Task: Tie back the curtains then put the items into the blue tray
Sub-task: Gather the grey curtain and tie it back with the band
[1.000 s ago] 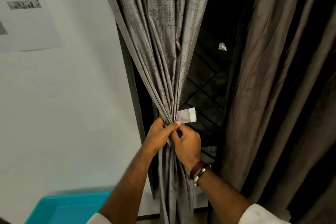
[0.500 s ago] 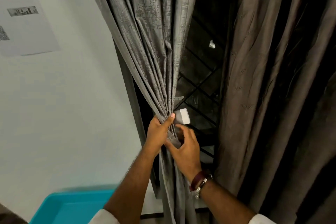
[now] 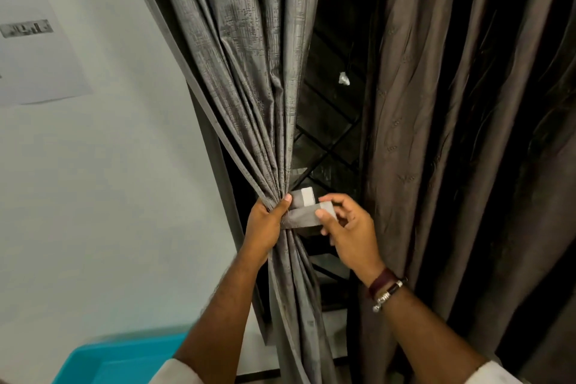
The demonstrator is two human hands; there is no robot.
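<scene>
Head view, looking forward and down: a grey textured fabric curtain hangs from the top centre and is bunched into a narrow waist near the middle of the frame. The left hand is wrapped around that gathered waist from the nine o'clock side, fingers closed on the folds and the thumb pressing at the front. A grey fabric tie-back strap with pale fastening patches at its ends circles the bunch; one end sticks out toward three o'clock just above the other. The right hand, at three o'clock of the bunch, pinches the lower strap end between thumb and forefinger, with the other fingers loosely curled. A dark band and a beaded metal bracelet sit on the right wrist. At three o'clock hangs a dark brown smooth curtain, loose and untied, with a dark window grille showing between the two curtains. A bright blue plastic tray lies at seven o'clock, below a white wall bearing a printed paper sheet at ten o'clock.
</scene>
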